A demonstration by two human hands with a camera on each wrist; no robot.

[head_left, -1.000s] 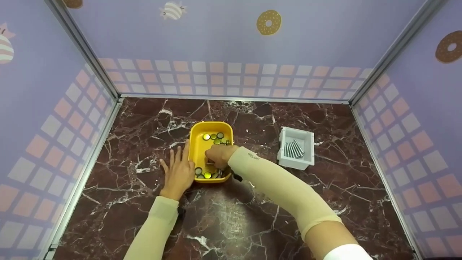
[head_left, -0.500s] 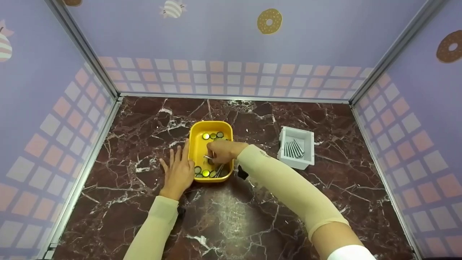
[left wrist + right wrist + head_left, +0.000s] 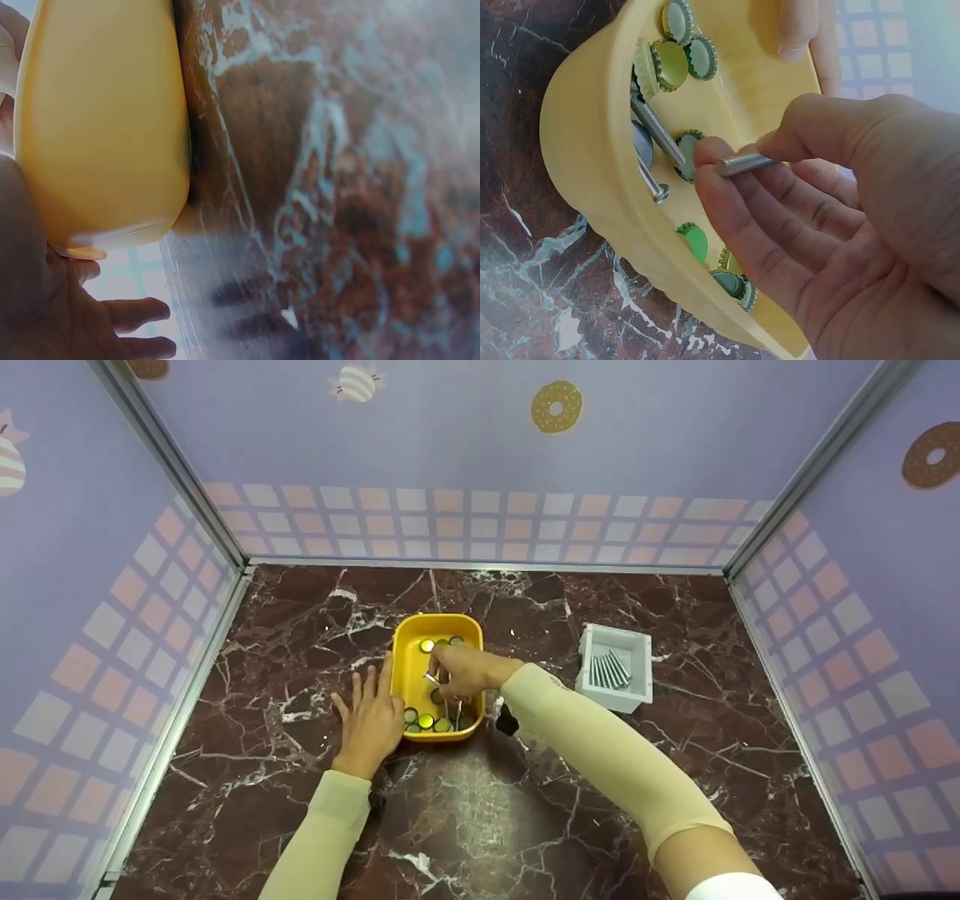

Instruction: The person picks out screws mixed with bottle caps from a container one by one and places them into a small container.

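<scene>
Between the thumb and fingers of my right hand (image 3: 466, 670) is a silver bolt (image 3: 742, 163), pinched over the yellow tub (image 3: 439, 619). Its blunt end sticks out past my fingertips in the right wrist view. My left hand (image 3: 369, 729) steadies the tub's left wall, thumb over the rim and the other fingers spread along the outside. Green and yellow bottle caps (image 3: 673, 65) lie in the tub, by the far end and the near end. More bolts (image 3: 660, 131) lie among them along one side, partly hidden by the tub wall.
To the right stands a white box (image 3: 642, 660) with several silver bolts (image 3: 610, 669) lying side by side in it. Under everything is a dark red marbled tabletop (image 3: 480, 810). Purple patterned walls (image 3: 480, 450) enclose it at the back and both sides.
My right hand has come up from the tub's floor and shifted slightly right and away. The bolt, hidden at first, now shows between its fingers. My left hand stays put.
</scene>
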